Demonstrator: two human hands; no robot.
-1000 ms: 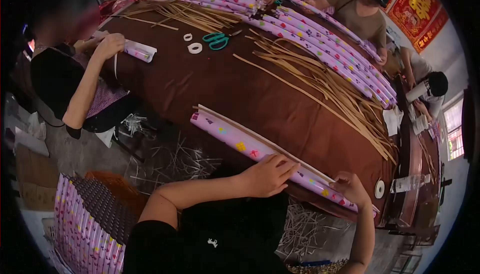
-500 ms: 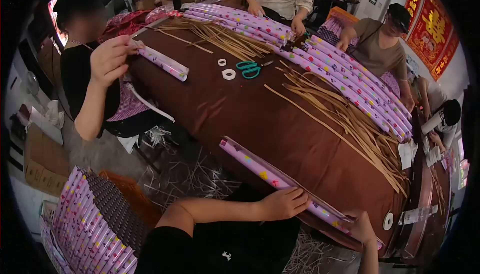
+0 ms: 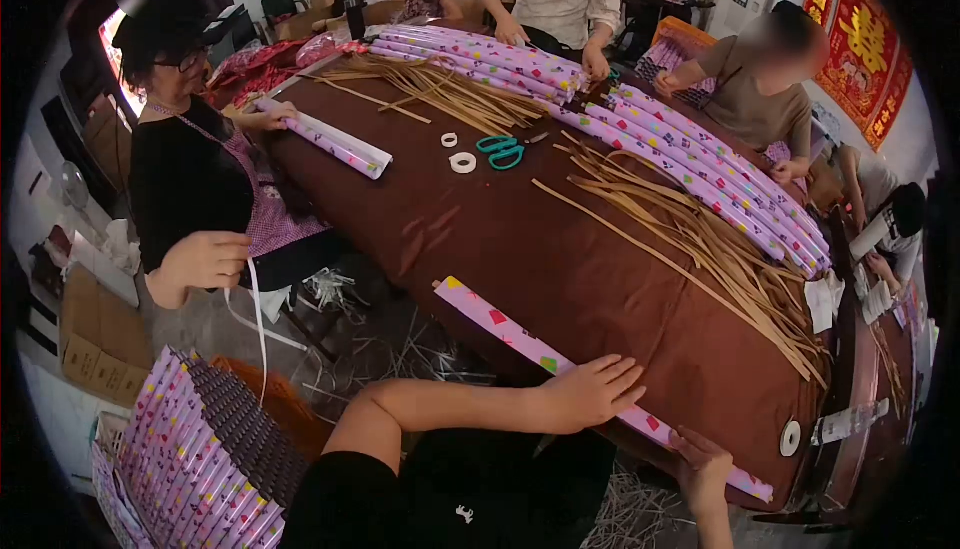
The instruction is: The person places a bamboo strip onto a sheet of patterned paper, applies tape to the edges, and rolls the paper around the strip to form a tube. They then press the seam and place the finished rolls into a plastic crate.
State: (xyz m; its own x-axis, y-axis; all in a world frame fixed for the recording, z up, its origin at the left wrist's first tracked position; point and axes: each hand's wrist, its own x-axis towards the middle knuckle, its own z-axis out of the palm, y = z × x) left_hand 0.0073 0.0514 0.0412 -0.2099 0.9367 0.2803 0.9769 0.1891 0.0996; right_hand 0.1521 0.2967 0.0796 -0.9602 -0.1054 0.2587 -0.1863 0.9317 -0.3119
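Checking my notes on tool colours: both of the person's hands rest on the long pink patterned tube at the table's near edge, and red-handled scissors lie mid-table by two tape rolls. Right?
Not quite. In the head view the scissors have teal handles, not red. The rest holds: left hand and right hand rest on the pink patterned tube, with tape rolls beside the scissors.

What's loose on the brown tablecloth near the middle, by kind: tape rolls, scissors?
White tape rolls: 3, two by the scissors, one at the near right edge
Teal-handled scissors: 1
Total: 4
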